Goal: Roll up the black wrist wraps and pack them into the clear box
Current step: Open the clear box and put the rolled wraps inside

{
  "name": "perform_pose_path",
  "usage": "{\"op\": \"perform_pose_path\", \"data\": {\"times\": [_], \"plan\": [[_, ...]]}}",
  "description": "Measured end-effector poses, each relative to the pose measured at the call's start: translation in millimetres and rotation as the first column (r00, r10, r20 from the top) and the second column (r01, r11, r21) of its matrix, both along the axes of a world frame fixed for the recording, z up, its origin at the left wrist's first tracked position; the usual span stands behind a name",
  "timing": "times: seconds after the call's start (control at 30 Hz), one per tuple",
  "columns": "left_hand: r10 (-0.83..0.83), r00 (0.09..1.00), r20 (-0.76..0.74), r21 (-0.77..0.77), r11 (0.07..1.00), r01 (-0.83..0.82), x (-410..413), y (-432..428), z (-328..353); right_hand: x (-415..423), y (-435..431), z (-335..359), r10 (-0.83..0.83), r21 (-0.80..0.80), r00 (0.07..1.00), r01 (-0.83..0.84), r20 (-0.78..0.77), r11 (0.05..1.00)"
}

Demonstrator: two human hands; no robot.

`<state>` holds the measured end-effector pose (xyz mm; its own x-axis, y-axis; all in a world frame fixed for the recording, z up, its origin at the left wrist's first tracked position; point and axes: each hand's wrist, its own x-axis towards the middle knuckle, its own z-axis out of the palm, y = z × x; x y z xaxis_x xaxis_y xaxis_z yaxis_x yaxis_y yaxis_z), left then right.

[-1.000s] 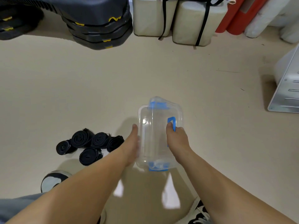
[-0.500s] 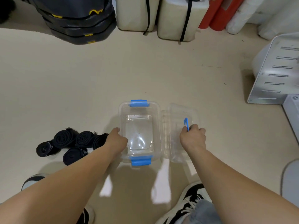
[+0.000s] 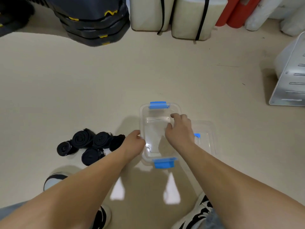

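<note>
Your rolling looks finished, as far as can be seen: five black wrist wraps [image 3: 92,142] lie as tight coils in a cluster on the floor [image 3: 115,80], just left of your left forearm, and no unrolled strap is in view. The clear box [image 3: 154,134] sits on the floor in front of you, uncovered and with nothing inside it, both blue latches flipped clear. Its lid [image 3: 207,139] lies flat just beside it on the right. Your left hand [image 3: 133,142] has its fingers curled onto the box's left rim, steadying it. Your right hand [image 3: 179,131] hovers over the right rim with fingers loosely bent and apart, holding nothing; whether it touches the plastic is unclear. So the preparation is done, but the packing has not started. All five rolls must go into the box, and after that the lid probably goes back on.
</note>
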<state>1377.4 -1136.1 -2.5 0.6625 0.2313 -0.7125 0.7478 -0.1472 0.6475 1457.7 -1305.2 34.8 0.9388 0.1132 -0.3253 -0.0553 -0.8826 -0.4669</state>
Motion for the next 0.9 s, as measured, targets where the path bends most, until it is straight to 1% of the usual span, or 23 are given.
{"op": "perform_pose_path", "data": {"times": [0.07, 0.13, 0.2, 0.27, 0.33, 0.43, 0.5, 0.53, 0.57, 0.67, 0.73, 0.8, 0.9], "plan": [[-0.092, 0.996, 0.020, 0.103, 0.991, 0.089, -12.2, 16.0, 5.6, -8.4, 36.7, 12.3, 0.196, 0.044, 0.981, -0.196, -0.002, 0.980], [-0.210, 0.978, 0.010, 0.249, 0.947, 0.201, -30.1, 37.9, 13.0, -20.0, 71.1, 23.0, 0.340, 0.088, 0.938, -0.334, -0.065, 0.938], [-0.269, 0.963, -0.009, 0.381, 0.890, 0.252, -53.7, 60.4, 17.8, -35.7, 100.5, 27.0, 0.406, 0.171, 0.900, -0.380, -0.157, 0.909], [-0.256, 0.966, -0.045, 0.482, 0.841, 0.245, -80.9, 83.0, 20.2, -55.3, 122.8, 21.0, 0.457, 0.228, 0.861, -0.410, -0.223, 0.883], [-0.228, 0.969, -0.094, 0.557, 0.795, 0.241, -107.9, 106.3, 21.1, -76.1, 139.5, 6.7, 0.513, 0.203, 0.824, -0.473, -0.243, 0.857], [-0.234, 0.954, -0.189, 0.667, 0.682, 0.299, -133.2, 131.4, 15.3, -105.1, 148.7, -19.2, 0.543, 0.084, 0.790, -0.544, -0.285, 0.835], [-0.266, 0.934, -0.238, 0.673, 0.648, 0.356, -137.5, 138.7, 12.0, -118.6, 149.4, -34.3, 0.546, 0.006, 0.779, -0.573, -0.310, 0.820], [-0.311, 0.913, -0.263, 0.661, 0.631, 0.406, -136.9, 140.1, 9.5, -122.5, 148.9, -41.3, 0.540, -0.030, 0.783, -0.576, -0.309, 0.817], [-0.378, 0.882, -0.282, 0.656, 0.595, 0.464, -134.7, 140.3, 7.4, -124.2, 148.7, -48.9, 0.533, -0.052, 0.791, -0.571, -0.301, 0.819], [-0.583, 0.754, -0.303, 0.694, 0.407, 0.594, -119.0, 141.4, 0.1, -117.8, 150.5, -65.8, 0.544, -0.037, 0.796, -0.572, -0.264, 0.819], [-0.648, 0.687, -0.330, 0.700, 0.320, 0.638, -103.1, 141.4, 1.4, -112.1, 153.5, -71.6, 0.563, -0.009, 0.786, -0.584, -0.255, 0.812], [-0.677, 0.649, -0.347, 0.674, 0.302, 0.675, -86.7, 140.4, 0.0, -108.3, 156.4, -73.1, 0.569, -0.001, 0.781, -0.589, -0.257, 0.808], [-0.678, 0.646, -0.349, 0.641, 0.330, 0.693, -72.2, 142.2, -6.4, -103.7, 162.0, -77.3, 0.573, -0.021, 0.801, -0.585, -0.175, 0.811]]}}
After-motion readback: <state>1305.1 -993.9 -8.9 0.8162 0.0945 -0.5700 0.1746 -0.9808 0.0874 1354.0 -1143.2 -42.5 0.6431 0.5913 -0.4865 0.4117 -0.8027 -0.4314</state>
